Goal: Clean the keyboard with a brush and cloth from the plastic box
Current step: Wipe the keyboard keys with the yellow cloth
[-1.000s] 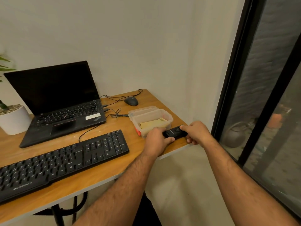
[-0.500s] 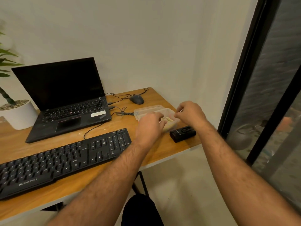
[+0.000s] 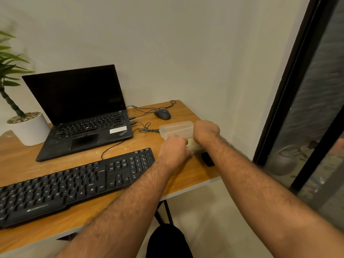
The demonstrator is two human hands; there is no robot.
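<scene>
The plastic box (image 3: 176, 129) sits near the right end of the desk (image 3: 28, 161), clear-walled, with something pale yellow inside, perhaps the cloth, though the hands cover most of it. The left hand (image 3: 174, 148) is at the near left corner of the box, knuckles toward the camera, its fingers curled over the rim; whether they hold the box or something in it cannot be told. The right hand (image 3: 205, 131) is at the right side of the box, wrist bent, its fingers tucked down out of sight, so their grip cannot be told either. Just below the right wrist a small black object (image 3: 207, 159) lies on the desk, partly hidden by the forearm. Left of the left hand's fingers the black keyboard (image 3: 74, 185) stretches along the front edge. Beyond the fingers lies a dark mouse (image 3: 162, 114) with its cable looped toward an open laptop (image 3: 80, 110). Farther left stands a white plant pot (image 3: 29, 128).
</scene>
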